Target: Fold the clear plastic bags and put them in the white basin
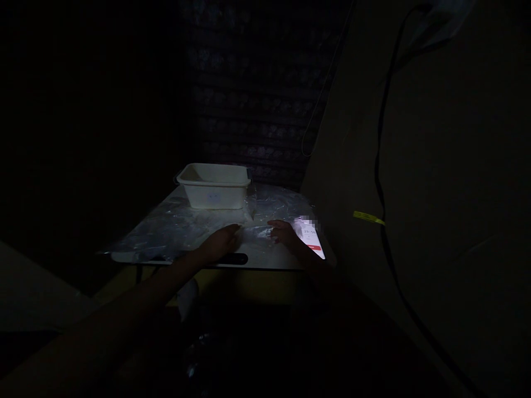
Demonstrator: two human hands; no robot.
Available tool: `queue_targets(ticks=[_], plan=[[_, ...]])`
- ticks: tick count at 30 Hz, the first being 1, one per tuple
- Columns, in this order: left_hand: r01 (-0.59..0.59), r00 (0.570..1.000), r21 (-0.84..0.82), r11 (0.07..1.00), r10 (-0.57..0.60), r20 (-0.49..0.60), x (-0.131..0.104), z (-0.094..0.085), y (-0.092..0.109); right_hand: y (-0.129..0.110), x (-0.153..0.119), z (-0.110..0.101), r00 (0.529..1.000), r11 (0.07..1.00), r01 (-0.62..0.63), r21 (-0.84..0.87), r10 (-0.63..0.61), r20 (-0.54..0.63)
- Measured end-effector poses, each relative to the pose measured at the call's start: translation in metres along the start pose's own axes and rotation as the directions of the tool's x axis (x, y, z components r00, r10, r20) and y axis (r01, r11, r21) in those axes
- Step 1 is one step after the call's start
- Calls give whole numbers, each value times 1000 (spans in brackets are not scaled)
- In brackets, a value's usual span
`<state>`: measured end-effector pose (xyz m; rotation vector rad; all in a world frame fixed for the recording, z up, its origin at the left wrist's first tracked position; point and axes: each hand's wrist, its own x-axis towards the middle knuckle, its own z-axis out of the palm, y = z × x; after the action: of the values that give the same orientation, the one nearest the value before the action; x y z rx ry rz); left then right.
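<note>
The scene is very dark. A small clear plastic piece (262,231) stretches between my two hands over a white table (265,257). My left hand (224,242) has its fingers closed on the left end of the plastic. On the other end, my right hand (282,232) pinches with bent fingers. Just right of my right hand a lit phone (312,239) lies on the table. Behind my hands stands a white rectangular tub (215,194) with a small label on its front.
Crumpled clear plastic sheets (161,226) spread over the left of the table. A black cable (378,166) with a yellow tag (368,217) runs down the wall at the right. A dark slot (234,258) sits at the table's front edge.
</note>
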<state>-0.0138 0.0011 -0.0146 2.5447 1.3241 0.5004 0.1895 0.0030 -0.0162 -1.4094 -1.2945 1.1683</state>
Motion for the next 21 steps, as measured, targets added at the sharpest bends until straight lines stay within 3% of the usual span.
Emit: queue_targets(ticks=[3,5,7,10,12,17,21], plan=[[-89,995,139,986,82,55,5,9,-1,5,5,1,999,986,52,-156,-54,-6],[-144,988,205,968,128,92,7,13,-2,6,8,-1,984,933,152,-325,-174,-37],[-165,982,262,951,135,130,9,16,-2,4,9,-3,941,821,231,-521,-326,-96],[-155,980,325,933,103,172,9,18,3,-3,6,-1,877,644,212,-735,-457,-147],[-148,978,353,924,84,190,10,19,6,-6,1,8,866,549,262,-794,-497,-57],[-129,979,387,913,54,198,9,23,7,2,-12,45,782,278,550,-788,-504,368],[-127,974,394,910,39,225,7,23,4,13,-16,59,798,230,557,-798,-416,437]])
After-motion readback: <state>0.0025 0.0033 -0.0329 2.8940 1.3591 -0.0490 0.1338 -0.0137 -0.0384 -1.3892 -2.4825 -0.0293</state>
